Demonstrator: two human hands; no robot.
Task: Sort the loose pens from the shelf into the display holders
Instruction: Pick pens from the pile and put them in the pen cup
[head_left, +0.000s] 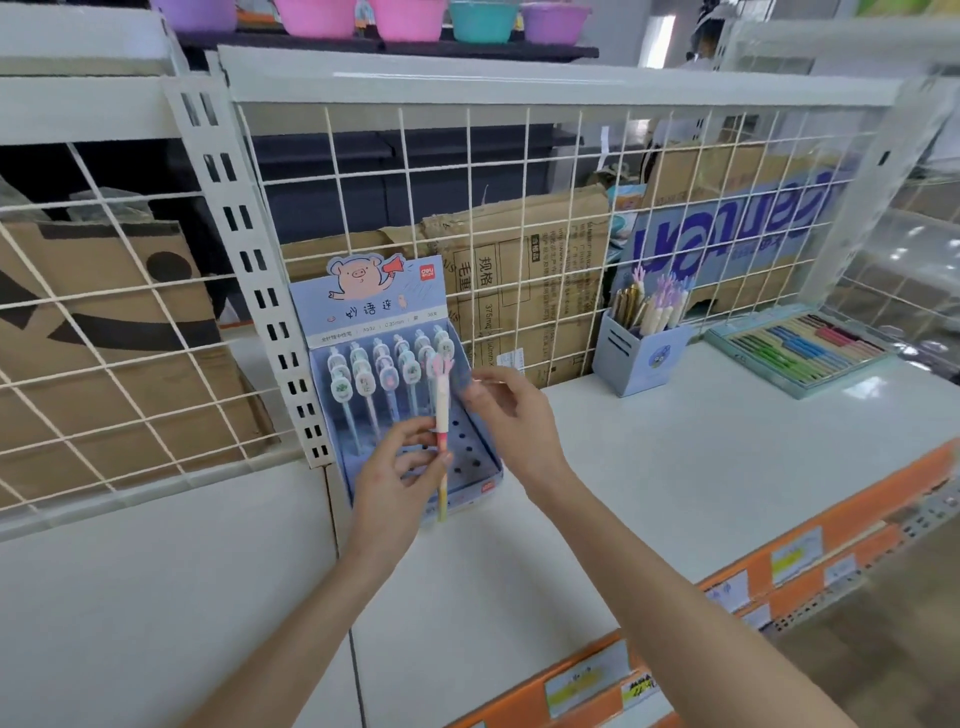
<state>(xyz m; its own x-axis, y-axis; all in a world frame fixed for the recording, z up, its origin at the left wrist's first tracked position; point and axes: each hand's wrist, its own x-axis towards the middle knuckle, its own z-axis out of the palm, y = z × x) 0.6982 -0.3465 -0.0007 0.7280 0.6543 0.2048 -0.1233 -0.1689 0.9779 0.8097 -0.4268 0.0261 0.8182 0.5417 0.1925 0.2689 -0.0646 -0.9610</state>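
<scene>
Pen (442, 410) is pinched upright between thumb and fingers of the left hand (400, 467), just in front of the holder (467, 467), probably so its tip can be aimed at a free hole. Right hand (511, 410) is held close beside it; whether anything is gripped cannot be told.

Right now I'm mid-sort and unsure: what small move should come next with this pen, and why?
Probably carry the pen right to the blue holder. Its pink frilly top resembles the pens standing there, not the round-capped ones in the pig display. The left hand grips it upright; the right hand is free.
</scene>
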